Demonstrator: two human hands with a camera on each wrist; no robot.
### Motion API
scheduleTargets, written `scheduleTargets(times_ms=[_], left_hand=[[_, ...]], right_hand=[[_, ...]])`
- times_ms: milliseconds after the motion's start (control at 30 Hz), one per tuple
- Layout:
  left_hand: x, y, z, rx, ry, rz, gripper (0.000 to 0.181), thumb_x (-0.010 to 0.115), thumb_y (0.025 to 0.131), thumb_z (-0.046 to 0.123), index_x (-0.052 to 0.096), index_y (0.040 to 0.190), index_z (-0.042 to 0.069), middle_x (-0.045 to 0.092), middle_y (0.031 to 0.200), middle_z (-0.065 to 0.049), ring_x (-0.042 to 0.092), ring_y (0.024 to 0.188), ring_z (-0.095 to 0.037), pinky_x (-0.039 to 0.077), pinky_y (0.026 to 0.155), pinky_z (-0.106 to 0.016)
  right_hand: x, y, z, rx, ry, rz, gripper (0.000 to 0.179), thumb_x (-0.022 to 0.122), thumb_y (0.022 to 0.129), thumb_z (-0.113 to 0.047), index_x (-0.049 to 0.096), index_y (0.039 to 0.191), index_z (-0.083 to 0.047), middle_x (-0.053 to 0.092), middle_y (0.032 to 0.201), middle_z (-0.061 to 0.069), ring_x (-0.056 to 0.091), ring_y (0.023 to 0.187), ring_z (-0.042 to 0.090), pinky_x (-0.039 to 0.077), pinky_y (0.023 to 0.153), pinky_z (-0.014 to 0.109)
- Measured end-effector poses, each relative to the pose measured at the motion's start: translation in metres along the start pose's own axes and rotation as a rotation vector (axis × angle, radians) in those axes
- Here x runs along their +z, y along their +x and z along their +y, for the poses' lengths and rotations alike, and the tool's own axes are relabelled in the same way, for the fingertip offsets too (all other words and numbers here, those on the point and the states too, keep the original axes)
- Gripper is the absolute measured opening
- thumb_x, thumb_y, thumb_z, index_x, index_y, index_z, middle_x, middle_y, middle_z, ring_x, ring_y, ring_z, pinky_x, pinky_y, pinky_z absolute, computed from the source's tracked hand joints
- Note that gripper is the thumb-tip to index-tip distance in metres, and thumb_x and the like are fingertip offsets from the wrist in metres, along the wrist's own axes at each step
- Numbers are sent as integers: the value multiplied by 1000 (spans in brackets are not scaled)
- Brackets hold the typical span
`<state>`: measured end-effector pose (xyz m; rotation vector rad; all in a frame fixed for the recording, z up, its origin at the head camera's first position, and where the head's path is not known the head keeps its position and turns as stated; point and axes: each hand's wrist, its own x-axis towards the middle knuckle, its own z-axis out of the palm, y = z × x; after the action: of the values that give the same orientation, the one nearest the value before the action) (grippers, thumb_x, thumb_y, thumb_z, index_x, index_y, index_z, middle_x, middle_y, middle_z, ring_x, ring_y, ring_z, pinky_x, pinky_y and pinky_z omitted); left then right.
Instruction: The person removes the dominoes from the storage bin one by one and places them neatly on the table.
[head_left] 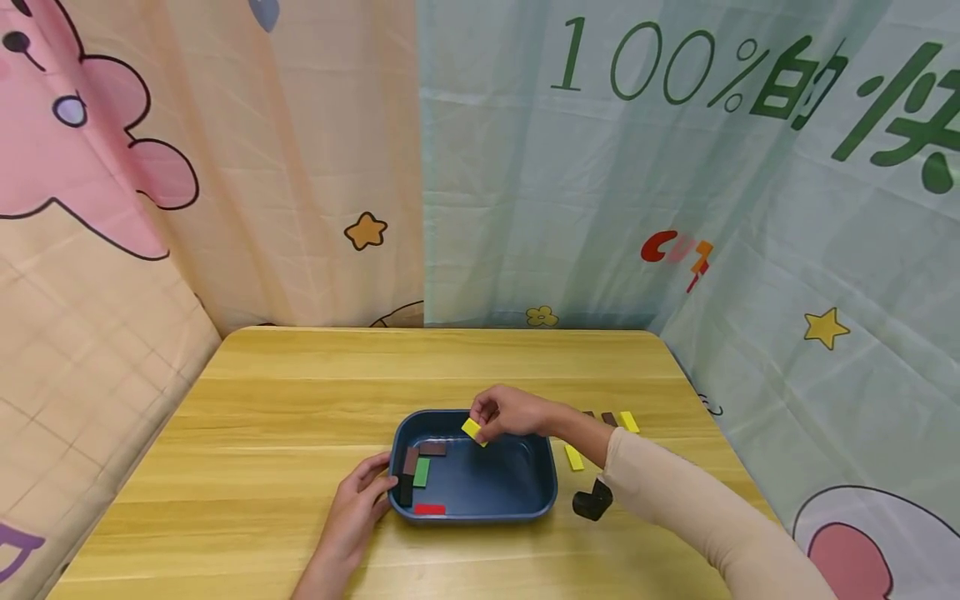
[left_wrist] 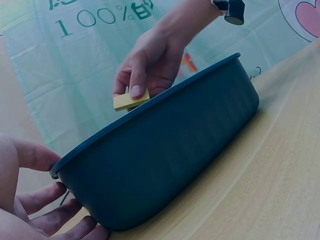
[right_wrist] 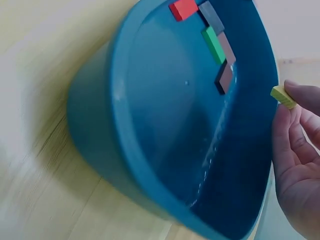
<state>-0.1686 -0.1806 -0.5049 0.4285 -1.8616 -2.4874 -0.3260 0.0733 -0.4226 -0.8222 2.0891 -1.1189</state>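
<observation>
A dark blue plastic basin (head_left: 487, 518) sits on the table. My left hand (head_left: 351, 510) grips its left end, thumb at the rim and the other fingers against the outer wall. Over the basin's far side, my right hand (head_left: 510, 412) pinches a yellow block (head_left: 472, 427) between thumb and fingers. Toward the basin's left end lie a red block (right_wrist: 183, 9), a green block (right_wrist: 213, 45), a black block (head_left: 406, 491) and two brown blocks, one along the far wall (head_left: 432, 449).
Right of the basin lie a yellow block (head_left: 573, 457), another yellow block (head_left: 628, 422) farther back and a brown block (head_left: 609, 419), with one more brown block partly behind my right arm. A black camera (head_left: 592, 501) is on my right wrist. Printed curtains (head_left: 540, 192) stand behind the table.
</observation>
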Motion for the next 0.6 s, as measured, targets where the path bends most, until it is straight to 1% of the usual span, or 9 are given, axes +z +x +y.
scheduleTargets(times_ms=[133, 367, 600], left_hand=[[0, 0, 0, -5, 11, -3, 44, 56, 102, 2, 47, 143, -11, 46, 149, -27, 58, 116, -29, 54, 89, -33], [-1, -1, 0, -22, 19, 10, 44, 56, 102, 3, 47, 144, -9, 46, 149, -27, 58, 115, -26, 54, 89, -32], [0, 0, 0, -21, 17, 3, 45, 57, 102, 3, 47, 144, -10, 45, 150, -27, 59, 116, -24, 53, 90, -32]], right_hand=[[-6, -8, 4, 22, 45, 34, 15, 77, 90, 1, 62, 94, -1, 63, 85, 7, 61, 79, 19, 57, 75, 32], [-18, -21, 9, 38, 80, 92, 14, 75, 92, 2, 61, 95, 0, 61, 87, 8, 65, 82, 21, 60, 81, 38], [-34, -39, 15, 61, 85, 134, 14, 74, 93, 0, 60, 97, 0, 61, 91, 11, 66, 85, 24, 59, 84, 44]])
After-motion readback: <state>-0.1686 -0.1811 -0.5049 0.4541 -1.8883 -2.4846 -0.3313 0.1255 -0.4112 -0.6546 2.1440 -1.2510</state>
